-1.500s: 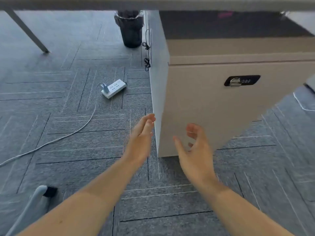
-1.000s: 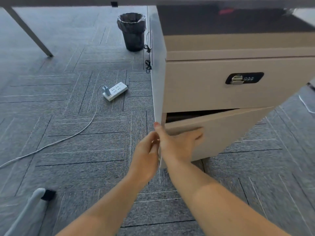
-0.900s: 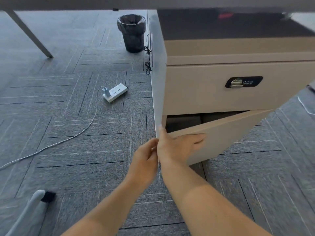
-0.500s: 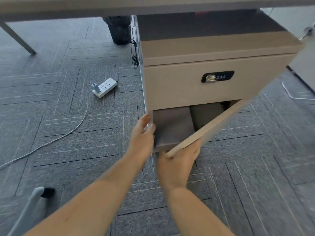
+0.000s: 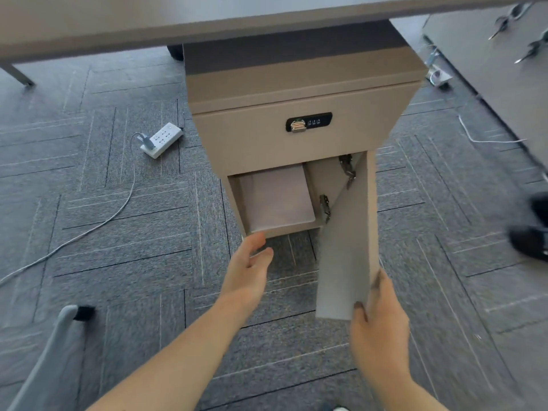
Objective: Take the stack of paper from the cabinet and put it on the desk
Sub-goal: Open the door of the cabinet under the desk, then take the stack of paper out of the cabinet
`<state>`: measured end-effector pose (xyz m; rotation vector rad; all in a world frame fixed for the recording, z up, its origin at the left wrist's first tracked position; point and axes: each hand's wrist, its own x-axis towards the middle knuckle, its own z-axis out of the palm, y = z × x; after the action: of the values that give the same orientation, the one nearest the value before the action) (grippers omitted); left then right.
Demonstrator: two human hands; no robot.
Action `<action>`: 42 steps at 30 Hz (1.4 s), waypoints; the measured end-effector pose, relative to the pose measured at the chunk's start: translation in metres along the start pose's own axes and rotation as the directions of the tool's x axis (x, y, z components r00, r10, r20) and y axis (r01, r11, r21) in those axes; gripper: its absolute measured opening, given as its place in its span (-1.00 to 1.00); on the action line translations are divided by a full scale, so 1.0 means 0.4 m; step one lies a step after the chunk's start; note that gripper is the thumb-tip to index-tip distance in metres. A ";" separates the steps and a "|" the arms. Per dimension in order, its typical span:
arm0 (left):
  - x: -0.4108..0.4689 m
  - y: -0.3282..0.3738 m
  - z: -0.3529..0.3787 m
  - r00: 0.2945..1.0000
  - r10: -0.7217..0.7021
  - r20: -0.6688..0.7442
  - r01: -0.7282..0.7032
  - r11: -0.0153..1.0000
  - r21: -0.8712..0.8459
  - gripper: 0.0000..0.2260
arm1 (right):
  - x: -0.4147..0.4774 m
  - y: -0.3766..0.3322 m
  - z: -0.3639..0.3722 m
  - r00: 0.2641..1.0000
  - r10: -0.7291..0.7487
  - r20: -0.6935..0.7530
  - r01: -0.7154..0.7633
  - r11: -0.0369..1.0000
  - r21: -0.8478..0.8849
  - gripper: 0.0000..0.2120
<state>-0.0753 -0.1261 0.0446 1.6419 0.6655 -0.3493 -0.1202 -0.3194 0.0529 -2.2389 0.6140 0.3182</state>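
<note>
Head view: one small beige wooden cabinet [image 5: 296, 93] stands on the grey carpet floor [image 5: 118, 262], under the edge of one long grey worktop [image 5: 118, 22]. It has one drawer front with one black number lock [image 5: 308, 122]. Below the drawer, one beige cabinet door [image 5: 347, 247] stands swung wide open to the right, and two metal hinges [image 5: 345, 169] show on its inner side. Inside the lower part lies one flat stack of pale white paper [image 5: 277, 197], resting on the cabinet's bottom shelf, close to the front edge.

There are two bare hands. The left hand [image 5: 249, 271] is loosely open with its fingers [image 5: 255, 243] a little spread, just in front of the shelf edge and below the paper; it holds nothing. The right hand [image 5: 378, 318] pinches the free corner of the open door, thumb on the inner face.

One white power strip [image 5: 161, 140] with one white cord lies on the floor to the left.
</note>
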 end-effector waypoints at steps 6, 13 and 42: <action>0.015 0.007 0.035 1.000 -0.017 0.016 0.018 1.000 -0.009 -0.65 | 0.076 0.070 -0.140 0.996 0.018 -0.089 -0.034 0.984 -0.175 -0.43; 0.106 0.005 0.062 0.999 -0.032 -0.030 0.033 0.999 0.018 -0.61 | 0.190 0.064 -0.220 0.978 -0.170 -0.121 0.079 0.837 -0.541 -0.29; 0.964 -0.391 0.192 0.925 -0.158 -0.346 0.238 0.950 0.201 -0.43 | 0.978 0.134 0.633 0.904 -0.174 0.391 0.290 0.921 -0.259 -0.30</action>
<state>0.1448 -0.1037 -0.3160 1.8885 1.0816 -0.3155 0.1769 -0.2902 -0.3090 -2.4352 0.0944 0.7263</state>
